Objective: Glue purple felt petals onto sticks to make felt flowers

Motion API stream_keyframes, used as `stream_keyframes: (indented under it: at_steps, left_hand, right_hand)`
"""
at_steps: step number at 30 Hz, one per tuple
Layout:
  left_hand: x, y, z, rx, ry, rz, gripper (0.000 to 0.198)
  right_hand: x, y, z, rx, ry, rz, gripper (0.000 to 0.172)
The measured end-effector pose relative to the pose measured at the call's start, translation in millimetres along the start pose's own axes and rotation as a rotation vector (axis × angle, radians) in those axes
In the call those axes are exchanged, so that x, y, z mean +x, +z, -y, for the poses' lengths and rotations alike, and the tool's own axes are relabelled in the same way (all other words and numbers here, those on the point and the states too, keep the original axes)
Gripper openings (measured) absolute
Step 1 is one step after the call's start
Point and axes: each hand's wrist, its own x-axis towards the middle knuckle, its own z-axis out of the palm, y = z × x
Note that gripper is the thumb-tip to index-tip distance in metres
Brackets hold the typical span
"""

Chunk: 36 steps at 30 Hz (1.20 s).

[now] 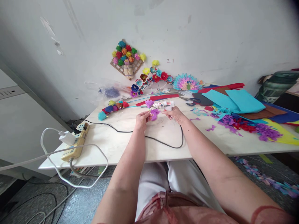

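A purple paper flower [154, 114] is being worked just above the middle of the tabletop [121, 146]. It is pinched in the fingertips of the left hand [142, 119], while what looks like a white glue gun [167, 105] is gripped in the right hand [175, 114]. A light, steady pinch is called for, since the petals look thin. A marking [170, 61], "Z17", is written on the wall [210, 37]; no brand can be read.

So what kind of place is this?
Likely a craft workspace for paper flowers: finished flowers hang on the wall, coloured sheets and purple scraps lie on the table, and the left hand pinches a purple flower.
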Motion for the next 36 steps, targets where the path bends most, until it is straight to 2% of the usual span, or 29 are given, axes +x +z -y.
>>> stream_keyframes:
  at_steps: [11,26,36]
  left_hand:
    - [1.1,1.9,0.3,0.039,0.050,-0.049,0.031]
    - [2.2,2.1,1.9,0.073,0.070,-0.049,0.032]
    - [1.9,-0.6,3.1,0.089,0.058,-0.002,0.035]
  right_hand:
    - [1.0,0.6,-1.3,-0.030,0.004,0.008,0.031]
    - [1.4,1.8,-2.2,-0.036,0.008,-0.019,0.033]
    - [1.8,-4.3,3.9,0.206,-0.074,-0.140,0.034]
